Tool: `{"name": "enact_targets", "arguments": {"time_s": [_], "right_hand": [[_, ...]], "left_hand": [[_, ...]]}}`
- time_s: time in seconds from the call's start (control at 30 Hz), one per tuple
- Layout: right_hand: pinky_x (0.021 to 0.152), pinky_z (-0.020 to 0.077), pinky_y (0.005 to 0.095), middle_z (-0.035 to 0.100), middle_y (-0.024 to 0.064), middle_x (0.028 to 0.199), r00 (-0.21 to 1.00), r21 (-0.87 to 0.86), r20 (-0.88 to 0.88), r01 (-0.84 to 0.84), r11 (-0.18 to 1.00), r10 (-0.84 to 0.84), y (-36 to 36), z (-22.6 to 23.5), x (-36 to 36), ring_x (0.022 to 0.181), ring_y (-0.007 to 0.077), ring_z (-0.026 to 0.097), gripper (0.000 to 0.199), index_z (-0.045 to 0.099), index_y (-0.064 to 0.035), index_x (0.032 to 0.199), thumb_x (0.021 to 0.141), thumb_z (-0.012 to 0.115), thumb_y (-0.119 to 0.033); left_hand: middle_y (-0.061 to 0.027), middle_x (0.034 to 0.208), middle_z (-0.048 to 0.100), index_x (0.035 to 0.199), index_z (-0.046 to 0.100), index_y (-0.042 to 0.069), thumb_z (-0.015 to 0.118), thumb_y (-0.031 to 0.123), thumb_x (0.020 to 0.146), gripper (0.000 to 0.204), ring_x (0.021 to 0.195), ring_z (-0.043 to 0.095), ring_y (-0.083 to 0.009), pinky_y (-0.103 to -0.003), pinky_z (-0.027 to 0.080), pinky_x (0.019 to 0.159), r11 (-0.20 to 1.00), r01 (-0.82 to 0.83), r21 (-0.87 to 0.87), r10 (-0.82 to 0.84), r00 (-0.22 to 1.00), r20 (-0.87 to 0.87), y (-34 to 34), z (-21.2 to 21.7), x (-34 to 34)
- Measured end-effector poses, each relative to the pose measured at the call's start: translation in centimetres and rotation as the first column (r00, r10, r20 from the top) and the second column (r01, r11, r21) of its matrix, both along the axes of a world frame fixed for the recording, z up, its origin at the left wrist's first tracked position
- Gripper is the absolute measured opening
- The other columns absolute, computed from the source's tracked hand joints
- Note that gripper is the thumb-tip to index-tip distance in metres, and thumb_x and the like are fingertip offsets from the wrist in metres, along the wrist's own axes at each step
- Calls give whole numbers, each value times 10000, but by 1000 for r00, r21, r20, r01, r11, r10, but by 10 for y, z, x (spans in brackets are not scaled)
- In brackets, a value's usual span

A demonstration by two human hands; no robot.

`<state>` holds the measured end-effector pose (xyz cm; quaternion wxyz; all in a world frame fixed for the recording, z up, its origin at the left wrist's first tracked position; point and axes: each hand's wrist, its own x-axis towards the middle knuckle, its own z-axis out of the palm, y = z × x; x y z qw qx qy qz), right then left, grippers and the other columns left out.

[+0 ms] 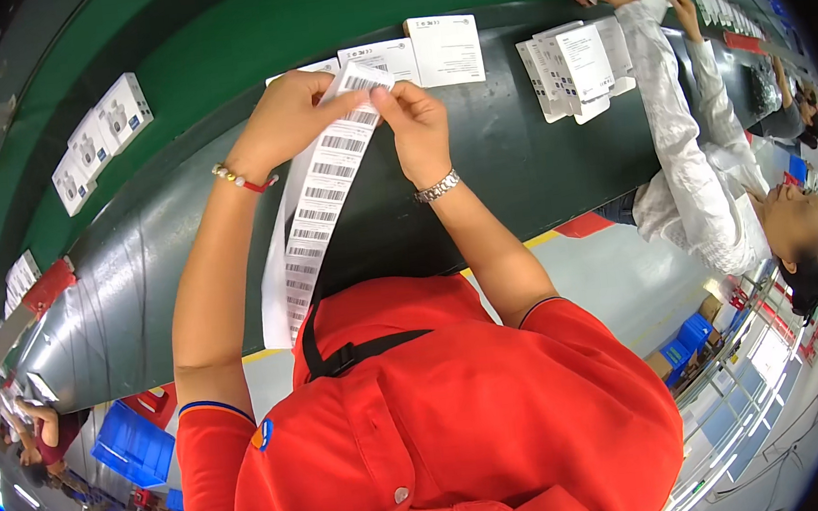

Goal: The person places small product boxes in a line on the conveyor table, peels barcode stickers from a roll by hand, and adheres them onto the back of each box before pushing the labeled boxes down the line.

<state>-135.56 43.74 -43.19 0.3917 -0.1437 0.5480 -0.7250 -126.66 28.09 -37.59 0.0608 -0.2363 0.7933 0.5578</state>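
A long white strip of barcode labels (pixel 326 193) hangs from my hands down toward my lap, its lower part folded back on itself. My left hand (pixel 290 119) grips the strip near its upper end, thumb across the front. At the top right edge of the strip, my right hand (pixel 415 129) pinches with thumb and forefinger; whether a single label is lifted there is too small to tell. Just beyond the hands lie flat white boxes, one (pixel 445 50) at the right and another (pixel 381 62) partly covered by the strip.
The dark green workbench (pixel 508 162) borders a green conveyor belt (pixel 239 21). White boxes (pixel 123 113) ride on the belt at left. On the right stand open white cartons (pixel 573 67). A co-worker in a white sleeve (pixel 677 121) handles boxes there. A blue bin (pixel 132 445) sits lower left.
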Motion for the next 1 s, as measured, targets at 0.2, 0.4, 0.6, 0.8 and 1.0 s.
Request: {"name": "enact_targets", "arguments": {"time_s": [0.2, 0.4, 0.6, 0.8, 1.0], "right_hand": [[633, 449, 211, 618, 10, 776, 956, 87, -61, 292, 952, -288, -1, 6, -5, 699, 62, 551, 55, 628, -17, 858, 844, 655, -62], [675, 454, 306, 586, 91, 863, 449, 250, -893, 415, 875, 42, 19, -3, -125, 736, 207, 563, 187, 645, -8, 828, 826, 656, -195], [672, 459, 313, 580, 98, 853, 503, 421, -837, 344, 839, 214, 10, -19, -135, 740, 204, 567, 202, 674, -6, 840, 813, 666, -206], [682, 455, 326, 579, 100, 840, 479, 397, -858, 391, 830, 185, 7, -25, -134, 741, 217, 560, 188, 671, -11, 808, 799, 678, -199], [729, 369, 409, 553, 81, 853, 345, 366, -913, 462, 808, 216, 6, -26, -128, 812, 285, 517, 215, 651, -82, 769, 747, 715, -286]], "left_hand": [[-91, 616, 567, 702, 601, -2, 667, 300, 806, 327, 597, 542, -157, -302, 425, 574, 995, -74, 71, 81, 991, -106, 18, -1, -14], [-77, 807, 674, 641, 505, -7, 650, 264, 835, 363, 441, 440, -153, -298, 362, 457, 962, 111, -248, -126, 991, -44, 38, -6, -38], [-56, 1251, 557, 708, 612, 8, 632, 255, 808, 267, 759, 627, -299, -398, 506, 680, 881, 205, -426, -225, 974, 5, 49, -13, -52], [-67, 1361, 456, 725, 614, -5, 619, 234, 825, 260, 782, 640, -282, -395, 517, 700, 840, 252, -481, -269, 963, 37, 54, -20, -66], [-111, 1397, 403, 734, 601, -15, 621, 197, 819, 229, 769, 641, -307, -403, 519, 694, 817, 262, -514, -273, 960, 57, 62, -32, -75]]}}
